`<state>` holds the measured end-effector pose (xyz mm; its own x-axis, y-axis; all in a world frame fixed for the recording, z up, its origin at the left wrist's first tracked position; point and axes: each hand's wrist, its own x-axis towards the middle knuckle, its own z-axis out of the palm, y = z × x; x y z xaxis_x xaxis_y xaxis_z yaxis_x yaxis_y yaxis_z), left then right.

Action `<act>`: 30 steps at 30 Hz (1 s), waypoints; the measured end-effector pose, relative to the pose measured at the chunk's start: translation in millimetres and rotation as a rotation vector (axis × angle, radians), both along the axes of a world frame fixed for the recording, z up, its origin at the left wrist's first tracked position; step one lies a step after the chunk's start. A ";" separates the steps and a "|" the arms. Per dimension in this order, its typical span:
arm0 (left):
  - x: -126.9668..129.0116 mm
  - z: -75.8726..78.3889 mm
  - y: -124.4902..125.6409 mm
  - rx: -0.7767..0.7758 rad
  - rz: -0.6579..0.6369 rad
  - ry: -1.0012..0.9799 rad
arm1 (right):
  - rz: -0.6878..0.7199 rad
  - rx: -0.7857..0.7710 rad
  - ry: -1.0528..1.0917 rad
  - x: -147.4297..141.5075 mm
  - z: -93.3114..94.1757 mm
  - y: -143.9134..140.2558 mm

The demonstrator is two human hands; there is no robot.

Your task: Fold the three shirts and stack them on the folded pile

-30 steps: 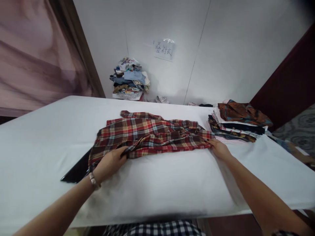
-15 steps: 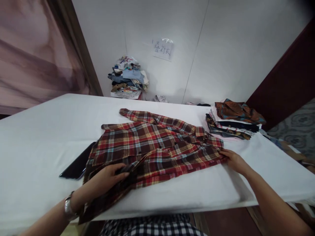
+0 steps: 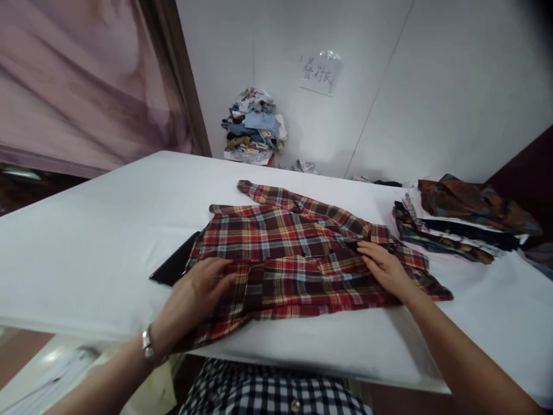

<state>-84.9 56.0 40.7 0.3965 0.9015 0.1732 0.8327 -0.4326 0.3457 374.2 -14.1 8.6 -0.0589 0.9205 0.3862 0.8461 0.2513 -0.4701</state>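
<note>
White cloth covers the table, and the plaid shirt lies spread near its front edge. On the shirt, the left hand and right hand press flat with open fingers, holding nothing. The shirt's left hem hangs over the edge, so I think it may slide down. A dark flat object half under the shirt could be dragged along.

The shirt is plaid: red, dark brown, yellow and light blue checks. The tabletop is plain white. A flat black object shows at the shirt's left edge. The folded stack at far right mixes rust-orange, teal, navy and white prints. The wall is white.
</note>
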 end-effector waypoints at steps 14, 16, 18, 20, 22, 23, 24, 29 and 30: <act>12.4 14.4 95.5 0.181 -0.032 0.115 | -0.219 0.023 -0.051 47.6 6.2 54.1; 21.9 14.3 133.7 0.144 0.020 0.182 | -0.329 -0.059 -0.143 62.6 7.5 85.8; 31.8 8.4 165.9 0.059 0.067 0.244 | -0.416 -0.190 -0.229 67.3 4.8 114.1; 39.7 -0.2 188.7 -0.028 0.103 0.311 | -0.469 -0.316 -0.288 63.8 -0.5 135.7; 45.3 -7.5 202.8 -0.057 0.111 0.377 | -0.494 -0.394 -0.326 58.7 -5.5 150.2; 48.0 -9.8 207.8 -0.051 0.104 0.405 | -0.509 -0.411 -0.338 58.1 -6.8 154.9; 51.4 -10.7 212.3 -0.037 0.092 0.426 | -0.534 -0.415 -0.343 59.9 -6.9 158.3; 94.6 -3.8 245.6 0.053 0.059 0.445 | -0.861 -0.354 -0.301 105.4 3.4 161.4; 108.5 -3.3 254.4 0.077 0.062 0.437 | -0.935 -0.315 -0.260 116.7 4.3 160.5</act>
